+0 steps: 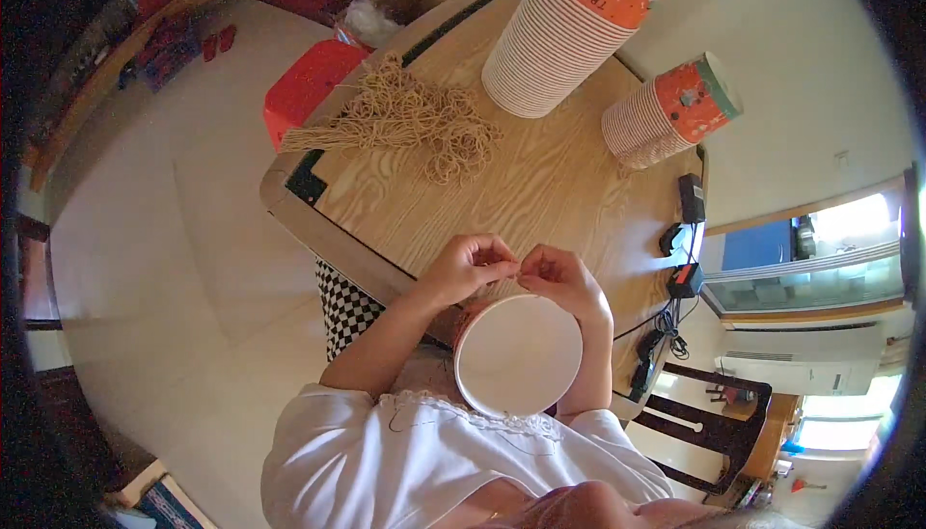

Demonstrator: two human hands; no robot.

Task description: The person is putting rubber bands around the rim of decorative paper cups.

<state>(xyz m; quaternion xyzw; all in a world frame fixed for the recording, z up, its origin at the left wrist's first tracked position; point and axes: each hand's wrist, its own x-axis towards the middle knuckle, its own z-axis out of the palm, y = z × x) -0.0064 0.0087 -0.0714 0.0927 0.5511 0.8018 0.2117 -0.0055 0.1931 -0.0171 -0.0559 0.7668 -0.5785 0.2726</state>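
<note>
A paper cup-shaped bucket [519, 355] rests close against me, its white round end turned up and a bit of orange side showing at its left. Just beyond its far rim, my left hand [470, 269] and my right hand [567, 283] meet with thumbs and fingertips pinched together. Whatever lies between the fingertips is too small to make out. Further off on the wooden table [386, 225] is a tangled heap of beige string [415, 119], the nearest loose material to my left hand.
At the far side lean a tall stack of paper buckets [559, 42] and a shorter stack [666, 114], both orange with printed pictures. Black adapters [687, 280] and cables line the right edge. A red stool [309, 85] stands beyond the table, a dark chair [709, 423] at right.
</note>
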